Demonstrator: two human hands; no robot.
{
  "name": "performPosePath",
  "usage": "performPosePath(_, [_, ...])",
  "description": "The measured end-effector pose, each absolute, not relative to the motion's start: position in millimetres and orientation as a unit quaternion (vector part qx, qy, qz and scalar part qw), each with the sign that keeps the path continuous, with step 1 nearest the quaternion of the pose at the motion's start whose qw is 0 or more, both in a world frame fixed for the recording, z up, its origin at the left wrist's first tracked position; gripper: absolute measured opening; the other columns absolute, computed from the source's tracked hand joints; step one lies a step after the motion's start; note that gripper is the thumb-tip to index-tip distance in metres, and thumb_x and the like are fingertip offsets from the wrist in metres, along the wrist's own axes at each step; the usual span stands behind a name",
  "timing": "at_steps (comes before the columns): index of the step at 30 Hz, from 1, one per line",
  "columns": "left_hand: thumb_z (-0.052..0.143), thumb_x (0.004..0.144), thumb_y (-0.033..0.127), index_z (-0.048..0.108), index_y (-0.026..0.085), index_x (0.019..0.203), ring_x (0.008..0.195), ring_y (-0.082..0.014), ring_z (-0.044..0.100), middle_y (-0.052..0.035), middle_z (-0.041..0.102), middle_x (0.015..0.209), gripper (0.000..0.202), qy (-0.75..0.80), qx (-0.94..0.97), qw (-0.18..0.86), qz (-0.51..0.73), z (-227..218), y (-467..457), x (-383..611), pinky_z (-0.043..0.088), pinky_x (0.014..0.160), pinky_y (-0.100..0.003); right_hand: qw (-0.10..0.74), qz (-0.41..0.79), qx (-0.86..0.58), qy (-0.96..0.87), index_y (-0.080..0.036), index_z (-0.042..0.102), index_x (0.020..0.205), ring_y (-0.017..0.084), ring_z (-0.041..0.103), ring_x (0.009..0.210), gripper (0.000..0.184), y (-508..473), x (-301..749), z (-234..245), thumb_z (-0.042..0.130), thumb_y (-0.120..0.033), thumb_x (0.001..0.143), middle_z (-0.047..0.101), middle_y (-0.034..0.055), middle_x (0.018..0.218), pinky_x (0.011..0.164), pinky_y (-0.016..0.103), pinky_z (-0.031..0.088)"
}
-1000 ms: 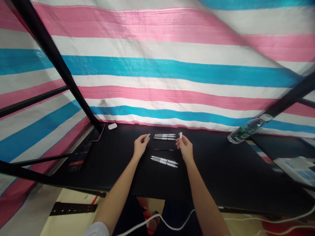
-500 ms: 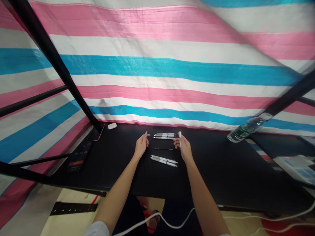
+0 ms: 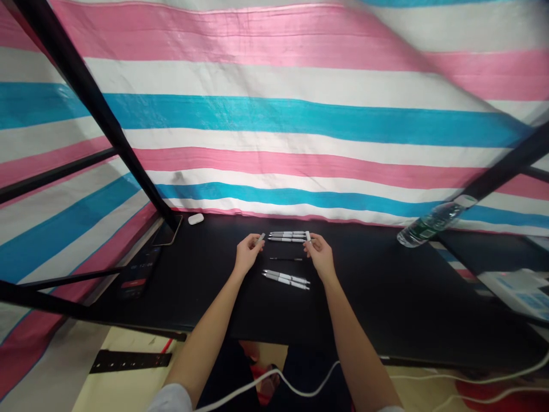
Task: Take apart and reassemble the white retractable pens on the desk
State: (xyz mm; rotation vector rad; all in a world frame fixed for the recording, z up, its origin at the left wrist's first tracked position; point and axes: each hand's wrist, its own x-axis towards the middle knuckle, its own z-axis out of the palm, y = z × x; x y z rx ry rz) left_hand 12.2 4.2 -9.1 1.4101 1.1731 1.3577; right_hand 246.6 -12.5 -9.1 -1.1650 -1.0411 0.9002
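Note:
My left hand (image 3: 246,254) is closed, its fingertips pinching a small grey pen grip section (image 3: 261,237) that tilts up to the right. Across from it, my right hand (image 3: 321,257) pinches a white pen barrel (image 3: 307,236), its upper end showing above the fingers and the rest partly hidden. Between the hands, a group of white and grey pens (image 3: 285,235) lies side by side. A thin dark pen refill (image 3: 286,259) rests just below that group. Nearer to me, two more white and grey pens (image 3: 285,279) lie at a slight slant.
On the black table (image 3: 369,297), a water bottle (image 3: 433,223) leans at the right. A white case (image 3: 196,219) and a phone (image 3: 168,231) are at the back left, with another dark phone (image 3: 136,277) nearer. A white cable (image 3: 300,393) crosses my lap.
Both hands have moved slightly inward, toward each other. The grey grip section has tipped to the right, and the white barrel has shifted left beside the upper pens.

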Motion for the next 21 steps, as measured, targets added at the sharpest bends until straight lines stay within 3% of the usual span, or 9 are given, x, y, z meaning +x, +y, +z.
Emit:
performPosePath(6, [0.066, 0.075, 0.043, 0.057, 0.018, 0.09, 0.06, -0.0137, 0.06, -0.0012, 0.065, 0.068, 0.031, 0.475, 0.561, 0.406, 0.543, -7.6, 3.3, 12.5, 0.047, 0.062, -0.026, 0.612, 0.374, -0.518, -0.465, -0.016, 0.062, 0.104, 0.014, 0.055, 0.057, 0.042, -12.3, 246.7, -11.0, 0.061, -0.045, 0.074, 0.065, 0.0031, 0.072, 0.046, 0.025, 0.042])
performPosePath(13, [0.052, 0.085, 0.05, 0.054, 0.018, 0.093, 0.064, -0.0143, 0.063, -0.0054, 0.07, 0.078, 0.033, 0.483, 0.565, 0.402, 0.536, -8.0, 3.6, 14.0, 0.046, 0.058, -0.025, 0.6, 0.363, -0.531, -0.475, -0.015, 0.064, 0.106, 0.014, 0.055, 0.058, 0.048, -10.9, 247.5, -14.5, 0.054, -0.052, 0.077, 0.065, 0.0038, 0.072, 0.048, 0.026, 0.041])
performPosePath(18, [0.058, 0.082, 0.044, 0.059, 0.018, 0.091, 0.068, -0.0153, 0.064, -0.0049, 0.07, 0.08, 0.027, 0.491, 0.593, 0.373, 0.518, -5.8, 1.7, 12.7, 0.047, 0.062, -0.026, 0.584, 0.341, -0.546, -0.495, -0.017, 0.063, 0.102, 0.016, 0.058, 0.065, 0.038, -13.0, 247.7, -13.4, 0.06, -0.043, 0.074, 0.064, 0.0035, 0.074, 0.059, 0.029, 0.046])
performPosePath(21, [0.062, 0.078, 0.037, 0.063, 0.019, 0.086, 0.069, -0.0154, 0.062, -0.0031, 0.069, 0.078, 0.02, 0.498, 0.619, 0.332, 0.509, -3.0, -1.3, 11.7, 0.045, 0.064, -0.026, 0.576, 0.26, -0.569, -0.526, -0.019, 0.066, 0.097, 0.018, 0.059, 0.073, 0.029, -14.3, 250.3, -12.8, 0.058, -0.036, 0.075, 0.064, 0.0046, 0.079, 0.07, 0.032, 0.049])
